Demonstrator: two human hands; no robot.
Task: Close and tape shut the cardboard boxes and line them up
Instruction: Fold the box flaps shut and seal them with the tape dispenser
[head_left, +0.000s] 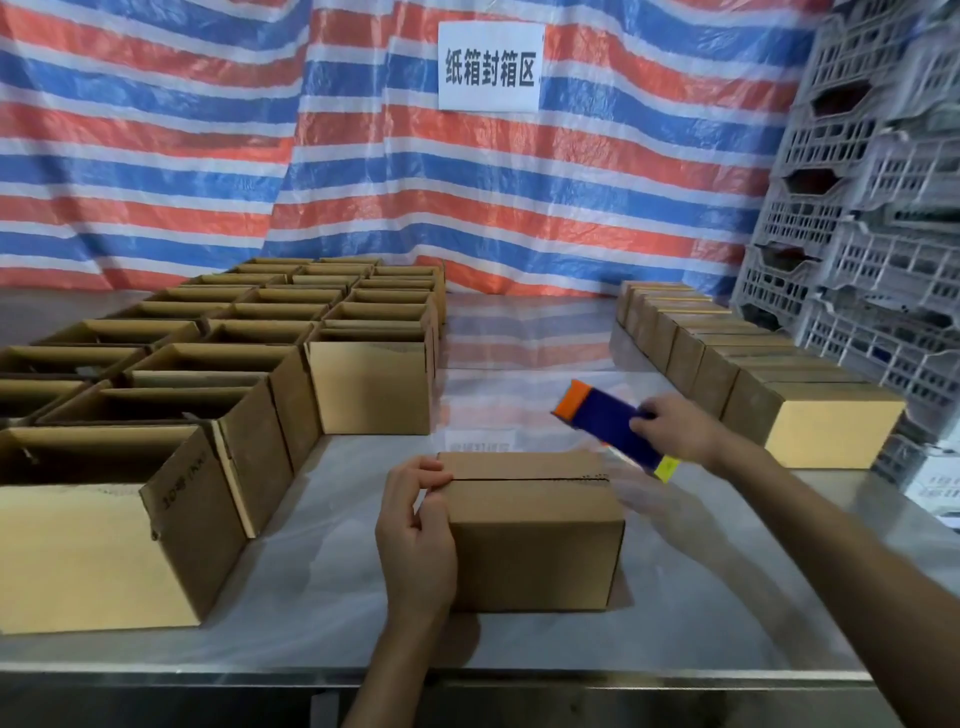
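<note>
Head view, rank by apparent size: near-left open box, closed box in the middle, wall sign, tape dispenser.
1. open box, closest to the camera.
2. closed box.
3. wall sign and tape dispenser look about alike; the sign hangs far back, so unranked.

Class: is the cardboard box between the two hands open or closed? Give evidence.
Closed. On the brown cardboard box, the top flaps lie flat and meet along a dark seam.
</note>
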